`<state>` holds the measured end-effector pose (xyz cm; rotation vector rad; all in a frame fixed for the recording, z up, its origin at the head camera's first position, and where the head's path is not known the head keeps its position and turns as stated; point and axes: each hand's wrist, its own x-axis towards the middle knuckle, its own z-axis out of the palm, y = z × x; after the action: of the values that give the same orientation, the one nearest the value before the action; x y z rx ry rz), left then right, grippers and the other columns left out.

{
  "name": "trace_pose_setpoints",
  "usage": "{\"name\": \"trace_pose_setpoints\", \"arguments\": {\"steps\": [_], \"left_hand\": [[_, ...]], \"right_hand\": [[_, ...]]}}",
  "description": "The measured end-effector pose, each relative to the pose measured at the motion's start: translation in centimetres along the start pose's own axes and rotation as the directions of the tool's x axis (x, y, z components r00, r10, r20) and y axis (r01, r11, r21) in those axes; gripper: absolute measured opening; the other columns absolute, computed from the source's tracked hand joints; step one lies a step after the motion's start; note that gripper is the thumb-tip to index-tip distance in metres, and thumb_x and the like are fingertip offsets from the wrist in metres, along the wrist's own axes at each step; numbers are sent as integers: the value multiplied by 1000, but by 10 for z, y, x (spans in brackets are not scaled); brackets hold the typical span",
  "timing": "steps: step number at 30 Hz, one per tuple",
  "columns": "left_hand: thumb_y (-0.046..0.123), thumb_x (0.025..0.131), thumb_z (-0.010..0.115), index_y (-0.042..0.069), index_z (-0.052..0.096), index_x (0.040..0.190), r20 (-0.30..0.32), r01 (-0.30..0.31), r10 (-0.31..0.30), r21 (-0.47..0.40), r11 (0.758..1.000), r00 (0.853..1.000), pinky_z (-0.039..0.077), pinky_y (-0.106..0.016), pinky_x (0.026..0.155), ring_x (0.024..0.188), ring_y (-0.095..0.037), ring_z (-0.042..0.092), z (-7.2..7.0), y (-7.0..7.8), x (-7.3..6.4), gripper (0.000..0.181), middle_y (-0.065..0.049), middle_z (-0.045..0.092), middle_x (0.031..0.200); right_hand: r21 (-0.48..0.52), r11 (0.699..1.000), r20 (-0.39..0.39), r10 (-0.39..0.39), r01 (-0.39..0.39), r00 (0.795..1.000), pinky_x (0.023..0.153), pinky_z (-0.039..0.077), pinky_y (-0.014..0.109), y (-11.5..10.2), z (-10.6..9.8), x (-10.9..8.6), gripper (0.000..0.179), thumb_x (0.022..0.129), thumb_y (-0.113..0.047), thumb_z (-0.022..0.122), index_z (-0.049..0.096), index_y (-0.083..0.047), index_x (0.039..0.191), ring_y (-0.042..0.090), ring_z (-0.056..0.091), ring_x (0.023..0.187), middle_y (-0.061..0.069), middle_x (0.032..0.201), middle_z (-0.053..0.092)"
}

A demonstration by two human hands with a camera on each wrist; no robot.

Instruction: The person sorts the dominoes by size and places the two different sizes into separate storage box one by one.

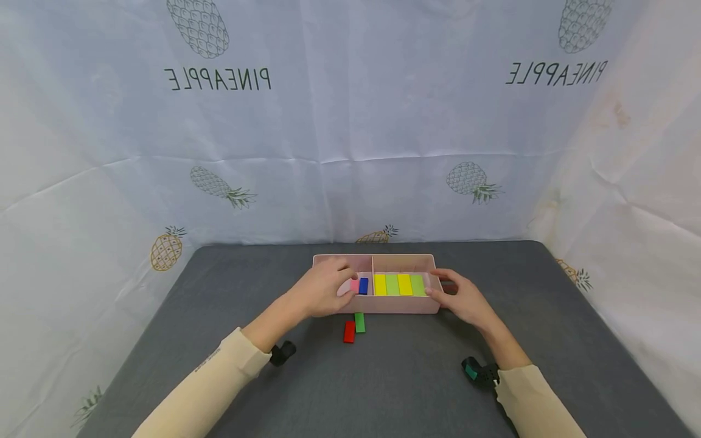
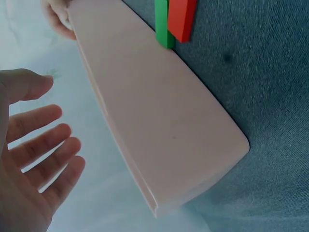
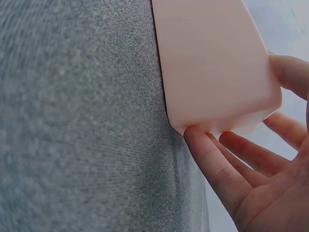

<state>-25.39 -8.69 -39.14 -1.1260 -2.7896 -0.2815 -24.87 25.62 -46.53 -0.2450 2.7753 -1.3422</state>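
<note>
A pale pink two-part box [image 1: 402, 305] stands on the dark table. Over its left compartment is my left hand [image 1: 322, 289], the thumb apart from the loosely bent fingers. The left wrist view shows nothing held between them. A pink block [image 1: 354, 285] and a blue block [image 1: 364, 286] lie in that compartment, close to the fingertips. Yellow blocks [image 1: 380, 285] and light green blocks [image 1: 417, 285] alternate in a row in the right compartment. At the box's right end, my right hand [image 1: 464, 298] grips it, thumb at the front rim and fingers against the end wall [image 3: 227, 122].
On the table in front of the box lie a red block [image 1: 349, 332] and a green block [image 1: 359, 322], side by side. A pineapple-print cloth [image 1: 339, 121] hangs behind the table and along its sides.
</note>
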Motion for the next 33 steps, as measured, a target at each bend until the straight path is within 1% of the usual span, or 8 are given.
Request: {"name": "trace_pose_setpoints", "arguments": {"steps": [5, 8, 11, 14, 18, 22, 28, 33], "left_hand": [[28, 94, 71, 14, 73, 113, -46, -20, 19, -5, 1000, 999, 53, -35, 90, 100, -18, 58, 0, 6, -9, 24, -1, 63, 108], [28, 92, 72, 14, 73, 112, -71, -44, 45, 6, 999, 996, 54, -34, 86, 98, -18, 58, -1, 10, -15, 25, -1, 63, 107], [28, 92, 72, 13, 72, 113, -81, -67, 69, 22, 997, 994, 54, -34, 85, 98, -19, 57, -1, 13, -20, 26, -1, 63, 108], [30, 92, 72, 14, 71, 114, -88, -75, 77, 28, 997, 993, 53, -34, 85, 98, -18, 56, -1, 16, -24, 27, 0, 63, 109], [30, 92, 72, 13, 71, 111, -114, -87, 89, 25, 996, 989, 52, -36, 87, 96, -17, 56, -1, 21, -28, 25, 0, 62, 106], [29, 92, 72, 11, 73, 109, -136, -117, 120, 29, 993, 983, 50, -37, 88, 94, -17, 57, 2, 25, -31, 24, 0, 62, 103], [31, 91, 74, 12, 73, 110, -122, -130, 132, 28, 991, 984, 51, -31, 81, 91, -15, 57, 11, 31, -38, 27, 1, 62, 103], [32, 92, 73, 11, 72, 114, -84, -114, 116, 27, 993, 990, 52, -32, 88, 98, -18, 58, 24, 33, -43, 30, -1, 64, 109]], "right_hand": [[-7, 1000, -2, -2, 2, 1000, 89, 55, 52, 1, 0, 0, 71, 97, -44, 68, 43, -7, 152, 45, 54, 126, 22, 153, 43], [-11, 1000, 0, -11, 11, 1000, 90, 54, 53, 1, 0, 0, 73, 97, -46, 67, 43, -6, 152, 45, 54, 125, 22, 153, 44], [-11, 1000, 4, -16, 16, 1000, 90, 54, 53, 1, 0, 0, 73, 97, -47, 67, 43, -6, 152, 45, 54, 125, 23, 153, 44], [-9, 1000, 7, -12, 12, 1000, 90, 54, 53, 1, 0, 0, 72, 97, -46, 67, 43, -6, 152, 45, 54, 125, 22, 153, 43], [-11, 1000, 6, 0, 0, 1000, 90, 54, 52, -1, 0, 0, 70, 98, -43, 67, 43, -6, 152, 45, 54, 126, 22, 153, 43], [-14, 1000, 6, 2, -2, 1000, 90, 54, 52, -1, -1, -1, 69, 98, -41, 67, 42, -5, 153, 45, 54, 126, 23, 153, 43], [-11, 1000, 7, 3, -3, 1000, 90, 54, 53, -2, 0, -1, 69, 98, -41, 67, 42, -6, 153, 46, 53, 126, 23, 153, 43], [-13, 1000, 8, 3, -3, 1000, 90, 54, 53, -2, 0, -1, 67, 99, -41, 67, 43, -7, 152, 46, 53, 126, 23, 153, 43]]}}
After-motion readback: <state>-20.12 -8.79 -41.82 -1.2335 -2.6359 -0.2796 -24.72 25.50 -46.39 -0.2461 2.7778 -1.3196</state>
